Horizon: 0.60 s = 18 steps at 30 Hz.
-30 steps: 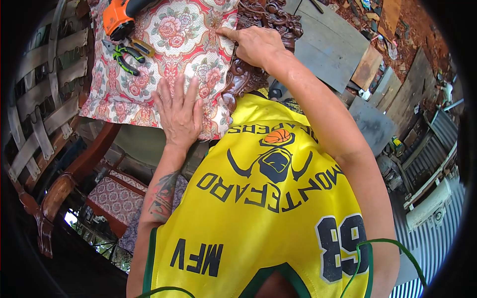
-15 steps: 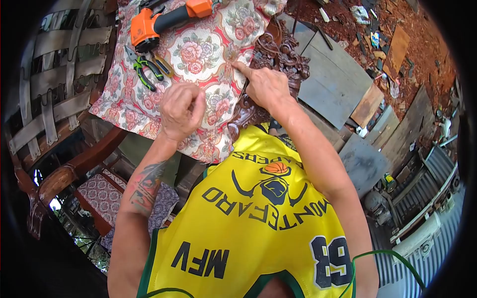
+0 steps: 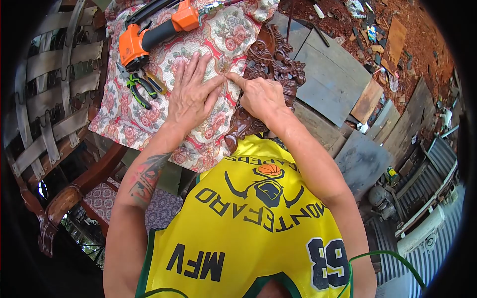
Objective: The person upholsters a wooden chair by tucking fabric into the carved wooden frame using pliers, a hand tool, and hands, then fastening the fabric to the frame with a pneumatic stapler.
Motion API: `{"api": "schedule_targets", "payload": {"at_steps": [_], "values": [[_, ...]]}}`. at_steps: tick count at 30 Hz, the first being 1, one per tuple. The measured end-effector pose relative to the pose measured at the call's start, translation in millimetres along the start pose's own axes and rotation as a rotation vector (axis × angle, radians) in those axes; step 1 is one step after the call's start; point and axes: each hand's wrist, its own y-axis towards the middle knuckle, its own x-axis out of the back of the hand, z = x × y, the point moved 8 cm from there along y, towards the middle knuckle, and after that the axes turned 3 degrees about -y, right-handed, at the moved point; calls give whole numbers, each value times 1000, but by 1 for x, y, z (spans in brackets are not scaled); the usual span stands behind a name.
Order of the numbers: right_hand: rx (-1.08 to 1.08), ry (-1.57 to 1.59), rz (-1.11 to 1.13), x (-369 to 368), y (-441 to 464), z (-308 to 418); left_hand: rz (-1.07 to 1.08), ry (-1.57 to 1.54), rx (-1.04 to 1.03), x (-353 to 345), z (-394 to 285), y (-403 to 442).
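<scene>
Floral fabric (image 3: 149, 114) with red and cream patterns is spread under both hands. My left hand (image 3: 193, 97) lies flat on it, fingers spread and thumb reaching toward the other hand. My right hand (image 3: 261, 97) touches the fabric's edge with the extended index fingertip, its other fingers curled and nothing visible in them. Carved dark wood (image 3: 273, 54) runs along the fabric's right edge, partly beneath that hand. To the left of my left hand lie green-handled pliers (image 3: 139, 91), a yellow-handled tool (image 3: 157, 83) and an orange and black air tool (image 3: 149, 39).
A wooden frame with woven straps (image 3: 64, 64) stands at the left. Grey boards (image 3: 333, 74) lie on the right, beside reddish ground with scraps (image 3: 422, 44). Below left is a patterned cushion (image 3: 102, 201). Corrugated metal (image 3: 437, 248) is at the lower right.
My left hand, flat at first and then closed and raised, is again spread on the fabric, now nearer my right hand. My right index finger stays at the fabric's edge.
</scene>
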Motion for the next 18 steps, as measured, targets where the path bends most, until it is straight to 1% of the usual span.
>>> {"api": "schedule_targets", "payload": {"at_steps": [4, 6, 12, 14, 15, 16, 18], "values": [[-17, 4, 8, -1, 1, 0, 37, 93, 50, -8, 4, 5], [2, 27, -38, -1, 2, 0, 53, 117, 63, -9, 3, 6], [-34, 146, -29, -9, 2, -14, 18, 163, 71, -13, 6, 13], [-244, 525, -298, 2, -5, -38, 14, 158, 69, -12, 6, 15], [-361, 631, -255, -1, -6, -45, 11, 145, 69, -12, 4, 14], [-369, 635, -255, -7, -3, -46, 16, 143, 64, -13, 4, 14], [-431, 773, -184, -27, 2, -45, -18, 155, 54, -11, 3, 15]]}}
